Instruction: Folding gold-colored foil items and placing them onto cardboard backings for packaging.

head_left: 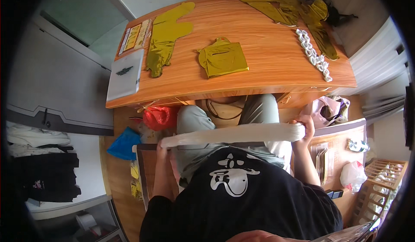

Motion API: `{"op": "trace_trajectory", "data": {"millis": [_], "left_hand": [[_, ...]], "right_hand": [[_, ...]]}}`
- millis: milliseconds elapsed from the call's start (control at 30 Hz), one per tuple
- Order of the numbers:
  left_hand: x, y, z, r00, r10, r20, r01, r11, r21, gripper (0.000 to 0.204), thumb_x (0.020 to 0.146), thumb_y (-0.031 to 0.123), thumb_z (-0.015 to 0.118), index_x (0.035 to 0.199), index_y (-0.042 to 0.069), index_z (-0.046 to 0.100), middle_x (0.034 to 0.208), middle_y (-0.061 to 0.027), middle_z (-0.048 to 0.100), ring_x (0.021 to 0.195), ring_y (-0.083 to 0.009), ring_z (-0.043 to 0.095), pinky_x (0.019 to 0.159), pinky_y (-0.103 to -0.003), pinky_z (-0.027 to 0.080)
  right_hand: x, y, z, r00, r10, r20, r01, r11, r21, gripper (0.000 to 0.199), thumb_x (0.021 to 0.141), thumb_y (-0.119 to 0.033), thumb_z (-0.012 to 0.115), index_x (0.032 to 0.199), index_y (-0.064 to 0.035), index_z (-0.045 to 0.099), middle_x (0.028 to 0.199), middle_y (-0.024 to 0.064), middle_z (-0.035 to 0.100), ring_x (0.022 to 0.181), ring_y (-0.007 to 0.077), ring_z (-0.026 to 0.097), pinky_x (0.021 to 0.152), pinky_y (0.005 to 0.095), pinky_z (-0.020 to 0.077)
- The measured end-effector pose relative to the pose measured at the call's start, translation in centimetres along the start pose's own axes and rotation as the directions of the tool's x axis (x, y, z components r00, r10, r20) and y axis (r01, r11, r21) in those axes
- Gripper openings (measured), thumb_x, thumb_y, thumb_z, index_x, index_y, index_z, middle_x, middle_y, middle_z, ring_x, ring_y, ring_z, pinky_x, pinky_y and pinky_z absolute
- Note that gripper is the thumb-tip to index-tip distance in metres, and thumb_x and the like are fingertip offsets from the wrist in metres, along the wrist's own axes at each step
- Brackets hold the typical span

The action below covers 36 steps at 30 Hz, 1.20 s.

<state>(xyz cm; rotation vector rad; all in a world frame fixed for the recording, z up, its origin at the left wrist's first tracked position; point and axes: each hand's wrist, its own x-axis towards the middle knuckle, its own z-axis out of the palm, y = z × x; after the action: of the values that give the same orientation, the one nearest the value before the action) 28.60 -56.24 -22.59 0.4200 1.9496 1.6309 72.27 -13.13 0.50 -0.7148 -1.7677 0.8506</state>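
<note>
Across my lap, a long whitish translucent bundle (233, 134), perhaps plastic film or strands, is stretched between my two hands. My left hand (162, 147) is closed round its narrower left end. At the thicker right end, my right hand (308, 127) grips the bundle with bent fingers. On the table ahead lie flat gold foil balloons: a folded one (227, 59) in the middle, a long one (166, 38) to the left and another spread out (285, 8) at the far right. A row of small white coils (312, 54) runs beside that last one.
The wooden table (259, 75) spans the front. On its left are a clear plastic packet (125, 75) and flat packs (135, 36). Below are a red bag (160, 116) and a blue bag (124, 144). At right stand a pink bag (327, 108), a white bag (353, 176) and a wooden rack (384, 177).
</note>
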Motion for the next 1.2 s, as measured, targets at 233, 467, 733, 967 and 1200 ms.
{"op": "trace_trajectory", "data": {"millis": [233, 467, 733, 967, 1200], "left_hand": [[-3.1, -3.6, 0.0, 0.998, -0.019, -0.058, 0.028, 0.987, 0.157, 0.030, 0.092, 0.027, 0.065, 0.105, -0.001, 0.069, 0.104, -0.0153, 0.072, 0.095, -0.0247, 0.069, 0.082, -0.036, 0.052], [-3.9, -0.9, 1.7, 0.989, 0.147, -0.007, -0.140, 0.956, 0.259, 0.036, 0.092, 0.030, 0.063, 0.110, -0.001, 0.069, 0.111, -0.0171, 0.072, 0.103, -0.0241, 0.067, 0.086, -0.038, 0.052], [-2.8, 1.9, -0.4, 0.951, -0.297, -0.082, 0.303, 0.950, 0.073, 0.038, 0.098, 0.024, 0.060, 0.128, 0.000, 0.061, 0.128, -0.0109, 0.067, 0.115, -0.0237, 0.064, 0.097, -0.039, 0.051], [-0.6, 17.6, 5.7, 0.936, 0.082, 0.342, -0.347, 0.374, 0.860, 0.044, 0.080, 0.011, 0.078, 0.123, 0.010, 0.068, 0.115, -0.0133, 0.072, 0.111, -0.0350, 0.066, 0.097, -0.045, 0.049], [1.9, 33.9, 20.2, 0.665, 0.692, 0.281, -0.712, 0.476, 0.516, 0.033, 0.084, 0.014, 0.079, 0.115, 0.007, 0.071, 0.112, -0.0110, 0.070, 0.103, -0.0306, 0.067, 0.091, -0.042, 0.050]], "right_hand": [[9.4, -9.6, 4.9, 0.849, -0.528, 0.008, 0.505, 0.817, 0.279, 0.019, 0.091, -0.004, 0.068, 0.097, 0.0014, 0.051, 0.065, 0.0068, 0.052, 0.055, 0.0160, 0.048, 0.052, 0.0286, 0.0397], [3.9, -4.7, 2.3, 0.976, -0.216, -0.009, 0.215, 0.974, -0.074, 0.016, 0.089, 0.000, 0.066, 0.101, 0.0000, 0.055, 0.080, 0.0050, 0.056, 0.071, 0.0138, 0.054, 0.066, 0.0267, 0.0452], [-11.1, 10.5, 0.6, 0.883, 0.457, 0.109, -0.388, 0.839, -0.381, 0.034, 0.074, 0.008, 0.056, 0.106, -0.0007, 0.066, 0.099, 0.0162, 0.070, 0.098, 0.0275, 0.067, 0.091, 0.0370, 0.0504], [-9.2, 13.5, -2.8, 0.693, 0.551, 0.465, -0.181, 0.757, -0.628, 0.037, 0.081, -0.004, 0.068, 0.118, -0.0037, 0.067, 0.116, 0.0230, 0.068, 0.115, 0.0396, 0.064, 0.096, 0.0452, 0.0517], [12.2, -4.3, 2.6, 0.429, 0.480, 0.765, -0.518, 0.825, -0.227, 0.027, 0.094, -0.012, 0.069, 0.118, 0.0007, 0.067, 0.099, 0.0043, 0.071, 0.089, 0.0118, 0.062, 0.080, 0.0280, 0.0516]]}}
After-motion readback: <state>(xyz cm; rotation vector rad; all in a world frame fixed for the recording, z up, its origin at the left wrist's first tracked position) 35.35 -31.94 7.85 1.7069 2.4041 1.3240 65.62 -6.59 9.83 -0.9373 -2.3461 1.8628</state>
